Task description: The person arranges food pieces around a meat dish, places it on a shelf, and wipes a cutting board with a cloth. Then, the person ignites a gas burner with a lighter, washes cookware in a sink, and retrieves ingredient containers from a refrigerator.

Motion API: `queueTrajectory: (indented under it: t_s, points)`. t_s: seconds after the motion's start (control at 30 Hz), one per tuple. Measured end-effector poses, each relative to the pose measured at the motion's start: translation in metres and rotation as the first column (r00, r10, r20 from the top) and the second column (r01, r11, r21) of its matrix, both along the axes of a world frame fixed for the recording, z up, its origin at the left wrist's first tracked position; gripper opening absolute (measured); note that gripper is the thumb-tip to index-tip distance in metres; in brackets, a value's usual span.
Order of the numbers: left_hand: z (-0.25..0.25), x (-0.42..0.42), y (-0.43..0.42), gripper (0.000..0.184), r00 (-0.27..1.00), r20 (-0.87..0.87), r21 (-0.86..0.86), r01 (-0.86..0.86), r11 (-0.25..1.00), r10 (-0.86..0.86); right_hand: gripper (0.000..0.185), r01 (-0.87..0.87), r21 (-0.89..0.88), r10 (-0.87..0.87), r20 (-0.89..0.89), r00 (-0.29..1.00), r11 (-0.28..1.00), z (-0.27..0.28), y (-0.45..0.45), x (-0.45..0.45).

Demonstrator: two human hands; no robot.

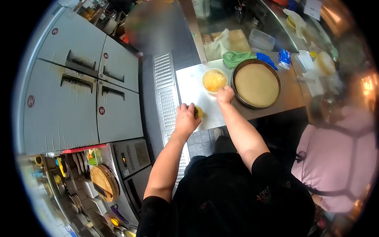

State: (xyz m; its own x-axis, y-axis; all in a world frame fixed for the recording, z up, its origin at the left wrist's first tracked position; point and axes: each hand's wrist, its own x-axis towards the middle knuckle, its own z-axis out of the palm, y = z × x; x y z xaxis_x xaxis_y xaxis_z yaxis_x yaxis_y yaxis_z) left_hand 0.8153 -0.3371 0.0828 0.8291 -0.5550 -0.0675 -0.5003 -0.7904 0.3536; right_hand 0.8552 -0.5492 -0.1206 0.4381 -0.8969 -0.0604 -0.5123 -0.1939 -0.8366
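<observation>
"Left hand (188, 117): what does it have?"

"Its fingers curl round a small yellow container with a dark patch on its side (199, 113), by the near edge of the pale metal worktop (189, 81). I can't tell whether it's raised or resting."

"And the right hand (225, 94)?"

"Bunched against the near right rim of a round white bowl (209, 91) filled with shredded-looking yellow food (214, 80). Whether the fingers pinch that rim or close on something hidden, I can't tell."

"Which way does the bowl lie from each grip?"

"Ahead and slightly left of the right hand, ahead and right of the left. The right is nearer, touching; the left stands apart."

"Any long axis?"

"None on the bowl: its round mouth faces up. The container's axis is lost behind the fingers; its exposed side faces right, toward the other forearm."

"What else is around the right hand?"

"Just to its right, a broad round pan with a dark rim (233, 80) holds a flat beige layer (256, 84). Ahead of it lies a crumpled green cloth (238, 59)."
</observation>
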Motion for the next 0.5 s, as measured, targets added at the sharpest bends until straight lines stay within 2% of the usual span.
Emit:
queueTrajectory:
  t_s: [0.07, 0.1, 0.13, 0.17, 0.2, 0.23, 0.27, 0.3, 0.33, 0.37, 0.4, 0.43, 0.47, 0.5]
  points:
    - [-0.011, 0.032, -0.019, 0.043, 0.996, -0.074, 0.064, 0.058, 0.996, -0.053, 0.018, 0.016, -0.073, -0.023, -0.089, 0.996, 0.997, 0.001, -0.004, 0.021]
    - [-0.015, 0.044, -0.028, 0.043, 0.992, -0.114, 0.1, 0.074, 0.992, -0.062, 0.015, 0.059, 0.211, -0.077, 0.078, 0.994, 0.976, -0.003, -0.007, 0.029]
    - [-0.024, 0.056, -0.035, 0.046, 0.986, -0.11, 0.084, 0.137, 0.987, -0.128, 0.012, 0.045, 0.326, -0.066, 0.052, 0.997, 0.944, -0.02, -0.018, 0.037]
    - [-0.035, 0.067, -0.039, 0.048, 0.976, -0.101, 0.072, 0.2, 0.977, -0.192, 0.01, 0.016, 0.306, -0.04, 0.073, 0.997, 0.952, -0.032, -0.024, 0.041]
    - [-0.045, 0.075, -0.044, 0.044, 0.97, -0.078, 0.058, 0.234, 0.97, -0.23, 0.009, 0.014, 0.371, -0.057, 0.105, 0.993, 0.929, -0.025, -0.026, 0.043]
    - [-0.054, 0.082, -0.048, 0.041, 0.962, -0.056, 0.045, 0.271, 0.961, -0.269, 0.011, 0.004, 0.59, -0.163, 0.216, 0.963, 0.807, 0.03, -0.016, 0.041]
    - [-0.051, 0.089, -0.05, 0.042, 0.951, -0.067, 0.026, 0.304, 0.952, -0.302, 0.016, -0.094, 0.631, -0.072, 0.233, 0.97, 0.77, 0.016, -0.025, 0.037]
    - [-0.048, 0.094, -0.054, 0.044, 0.936, -0.078, 0.003, 0.343, 0.939, -0.342, 0.032, -0.125, 0.671, -0.162, 0.348, 0.924, 0.731, 0.015, -0.022, 0.031]
    - [-0.068, 0.101, -0.058, 0.049, 0.92, -0.054, -0.055, 0.386, 0.921, -0.389, 0.041, -0.119, 0.679, -0.092, 0.266, 0.959, 0.724, 0.04, -0.019, 0.022]
    - [-0.089, 0.105, -0.059, 0.054, 0.899, -0.029, -0.114, 0.431, 0.895, -0.436, 0.044, -0.079, 0.626, -0.051, 0.187, 0.981, 0.776, 0.056, -0.014, 0.016]
    - [-0.089, 0.109, -0.059, 0.057, 0.892, -0.034, -0.152, 0.441, 0.884, -0.451, 0.044, -0.113, 0.516, 0.036, 0.157, 0.987, 0.849, 0.078, -0.008, 0.007]
    - [-0.084, 0.112, -0.057, 0.06, 0.883, -0.034, -0.191, 0.454, 0.87, -0.468, 0.041, -0.223, 0.271, 0.228, 0.014, 0.974, 0.936, 0.073, -0.016, -0.006]
    - [-0.076, 0.118, -0.049, 0.063, 0.873, -0.031, -0.233, 0.468, 0.853, -0.487, 0.04, -0.093, 0.089, 0.086, 0.078, 0.993, 0.992, 0.098, 0.008, -0.009]
    - [-0.065, 0.128, -0.035, 0.067, 0.855, -0.03, -0.289, 0.488, 0.824, -0.517, 0.041, -0.05, -0.058, 0.058, 0.16, 0.985, 0.997, 0.115, 0.025, -0.013]
